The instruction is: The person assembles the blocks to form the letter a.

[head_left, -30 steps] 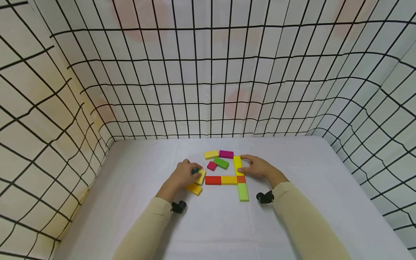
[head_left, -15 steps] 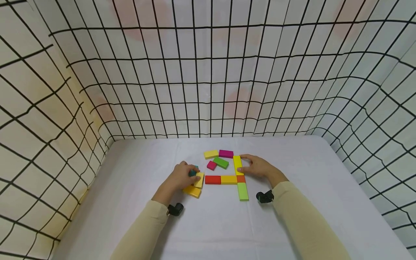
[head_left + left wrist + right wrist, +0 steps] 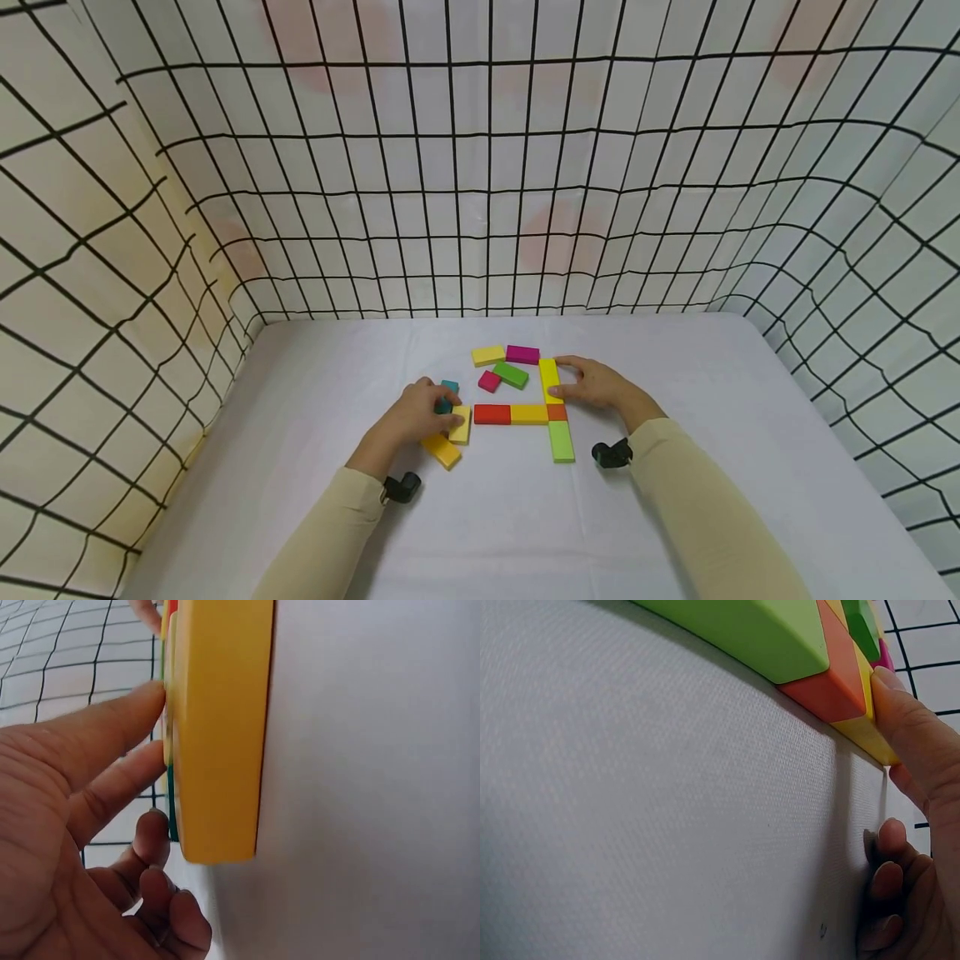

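In the head view my left hand [image 3: 411, 414] has its thumb and forefinger on a pale yellow block [image 3: 462, 430], gripping it. Partly under that hand lie a teal block [image 3: 449, 386] and a golden yellow block [image 3: 444, 454], which fills much of the left wrist view. With thumb and forefinger my right hand [image 3: 600, 386] holds a bright yellow block [image 3: 549, 375]. This block meets a small orange block [image 3: 556, 412], with a light green block [image 3: 561, 443] on the near side. A red block [image 3: 492, 414] and a yellow block [image 3: 528, 415] extend leftward from the orange one.
Behind lie a magenta block [image 3: 522, 355], another pale yellow block [image 3: 488, 356], a green block [image 3: 511, 375] and a small crimson block [image 3: 489, 382]. A white cloth covers the table [image 3: 495, 517]. Black netting [image 3: 487, 217] rises at the back and sides.
My left hand has shifted slightly left and toward me, moving the pale yellow block nearer. The golden block has turned, and more of the teal block shows. My right hand stays put.
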A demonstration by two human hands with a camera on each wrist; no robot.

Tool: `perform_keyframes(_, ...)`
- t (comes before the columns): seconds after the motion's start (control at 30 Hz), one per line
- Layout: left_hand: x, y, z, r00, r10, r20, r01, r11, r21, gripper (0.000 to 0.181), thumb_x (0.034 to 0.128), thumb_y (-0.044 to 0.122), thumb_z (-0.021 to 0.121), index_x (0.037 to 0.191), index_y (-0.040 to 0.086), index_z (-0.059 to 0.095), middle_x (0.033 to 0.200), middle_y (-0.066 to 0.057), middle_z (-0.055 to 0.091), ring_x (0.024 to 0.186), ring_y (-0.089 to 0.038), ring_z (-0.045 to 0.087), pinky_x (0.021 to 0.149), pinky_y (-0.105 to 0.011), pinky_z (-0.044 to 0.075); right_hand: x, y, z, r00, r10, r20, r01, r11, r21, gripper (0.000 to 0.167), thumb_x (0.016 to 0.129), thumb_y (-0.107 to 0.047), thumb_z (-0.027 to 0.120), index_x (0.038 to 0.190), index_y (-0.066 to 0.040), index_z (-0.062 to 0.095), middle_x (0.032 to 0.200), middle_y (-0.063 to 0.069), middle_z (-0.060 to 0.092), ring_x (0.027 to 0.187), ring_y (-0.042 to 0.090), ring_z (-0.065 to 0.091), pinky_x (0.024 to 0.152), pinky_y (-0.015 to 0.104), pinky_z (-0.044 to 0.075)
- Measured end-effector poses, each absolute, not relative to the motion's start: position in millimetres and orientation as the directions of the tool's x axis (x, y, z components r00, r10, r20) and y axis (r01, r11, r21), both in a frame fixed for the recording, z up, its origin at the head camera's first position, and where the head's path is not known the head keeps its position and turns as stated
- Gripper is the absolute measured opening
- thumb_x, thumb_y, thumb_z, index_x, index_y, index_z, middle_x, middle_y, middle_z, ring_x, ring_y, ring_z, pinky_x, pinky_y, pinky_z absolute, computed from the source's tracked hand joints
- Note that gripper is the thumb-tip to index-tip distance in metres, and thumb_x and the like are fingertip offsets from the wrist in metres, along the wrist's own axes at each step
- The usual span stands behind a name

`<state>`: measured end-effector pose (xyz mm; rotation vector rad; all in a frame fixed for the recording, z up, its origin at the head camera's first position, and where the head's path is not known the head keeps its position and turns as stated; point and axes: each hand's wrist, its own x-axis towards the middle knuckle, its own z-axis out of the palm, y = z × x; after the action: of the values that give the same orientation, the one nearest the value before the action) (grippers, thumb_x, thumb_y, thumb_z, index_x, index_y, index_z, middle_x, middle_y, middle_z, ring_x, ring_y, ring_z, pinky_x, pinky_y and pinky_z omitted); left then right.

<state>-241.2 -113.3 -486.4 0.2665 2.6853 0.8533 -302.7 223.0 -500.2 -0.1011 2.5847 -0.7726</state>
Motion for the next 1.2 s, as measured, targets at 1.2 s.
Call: perform_keyframes(1.2,-231.9,-120.3,-495.2,-0.91,0.335,-0.245,0.105,0.756,0.647,0.039,0.0724,0.038,0.093,0.105,0.028,0.074,0.109,-0.002,0.051,0.112,-0.023,0.045,0.087,-0.035,0.046,-306.0,224.7,-506.0,-0.9,-0.188,-0.394,0.053,0.848,-0.528,0.087,0.085,-0.061,0.073,0.157,-0.025,0.04,0.148,0.021,0.05,0.127,0.038,0.048,0.113,0.065,0.037)
